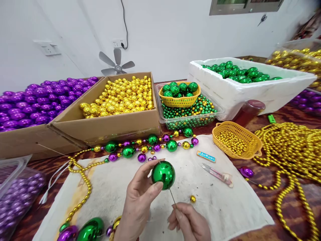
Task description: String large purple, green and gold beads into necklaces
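My left hand (141, 195) holds a large shiny green ball (163, 174) between thumb and fingers, above the white cloth. With its fingertips my right hand (189, 221) pinches a thin needle (172, 196) that runs up to the underside of the ball. Whether the tip passes through the ball is hard to make out. Beyond the hands lies a strung garland of green, purple and gold beads (172, 145). A big green bead (90, 229) and a purple bead (68, 233) lie at the lower left. One small gold bead (193, 198) rests on the cloth.
Pink-handled snips (218, 174) and a small blue packet (206, 156) lie right of the hands. A yellow basket (250, 151) holds tiny gold beads. Behind stand a cardboard box (107, 129), a clear tub (192, 122) and a white foam box (225, 100). Gold strands (288, 150) pile at right.
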The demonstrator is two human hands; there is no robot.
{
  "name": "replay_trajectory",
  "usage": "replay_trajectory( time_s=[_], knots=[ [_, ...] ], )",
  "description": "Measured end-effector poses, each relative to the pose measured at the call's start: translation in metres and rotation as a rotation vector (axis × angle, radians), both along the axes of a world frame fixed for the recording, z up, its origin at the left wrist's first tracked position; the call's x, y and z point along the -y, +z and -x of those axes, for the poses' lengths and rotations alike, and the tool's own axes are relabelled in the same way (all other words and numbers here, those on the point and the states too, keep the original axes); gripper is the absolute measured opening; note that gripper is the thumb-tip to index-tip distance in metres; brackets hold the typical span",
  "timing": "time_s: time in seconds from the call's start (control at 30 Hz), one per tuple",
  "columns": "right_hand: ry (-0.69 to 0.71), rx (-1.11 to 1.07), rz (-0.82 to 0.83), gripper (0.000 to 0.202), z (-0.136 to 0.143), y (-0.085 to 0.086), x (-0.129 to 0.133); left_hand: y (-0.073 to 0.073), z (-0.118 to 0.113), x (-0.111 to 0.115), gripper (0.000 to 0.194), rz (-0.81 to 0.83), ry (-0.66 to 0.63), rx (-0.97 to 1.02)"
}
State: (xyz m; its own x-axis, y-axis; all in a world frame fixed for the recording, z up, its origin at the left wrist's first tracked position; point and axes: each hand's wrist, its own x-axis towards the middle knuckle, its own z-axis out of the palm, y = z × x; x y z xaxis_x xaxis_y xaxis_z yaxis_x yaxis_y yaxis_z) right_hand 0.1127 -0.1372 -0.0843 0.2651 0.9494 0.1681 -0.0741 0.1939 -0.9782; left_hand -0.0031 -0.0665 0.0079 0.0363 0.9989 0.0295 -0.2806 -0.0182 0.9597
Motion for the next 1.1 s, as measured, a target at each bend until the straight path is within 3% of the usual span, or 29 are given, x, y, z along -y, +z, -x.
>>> replay_trajectory(
  time_s=[0.27, 0.43, 0.53, 0.63, 0.73, 0.87, 0.97, 1.1],
  knots=[
    [0.126, -0.102, 0.117, 0.027, -0.004, 0.015, -0.016, -0.014, -0.006, 0.007, 0.048, -0.006, -0.052, -0.168],
    [0.216, -0.184, 0.264, 0.036, -0.019, 0.003, -0.008, -0.023, -0.019, 0.014, 0.049, 0.103, -0.013, -0.239],
    [0.186, -0.246, 0.386, 0.033, -0.029, -0.006, 0.000, -0.029, -0.020, 0.023, 0.055, 0.130, -0.109, -0.391],
    [0.138, -0.268, 0.419, 0.031, -0.035, -0.010, 0.002, -0.032, -0.009, 0.023, 0.057, 0.047, -0.215, -0.596],
    [0.113, -0.269, 0.428, 0.032, -0.037, -0.009, 0.001, -0.028, 0.013, 0.001, 0.042, -0.045, -0.206, -0.790],
    [0.071, -0.298, 0.453, 0.032, -0.037, -0.007, -0.002, -0.023, 0.032, -0.048, 0.029, -0.257, -0.181, -1.163],
    [0.053, -0.321, 0.451, 0.033, -0.037, -0.007, -0.002, -0.028, 0.027, -0.076, 0.023, -0.423, -0.248, -1.457],
    [0.045, -0.371, 0.451, 0.033, -0.038, -0.009, -0.001, -0.043, 0.015, -0.089, 0.016, -0.538, -0.309, -1.720]
  ],
)
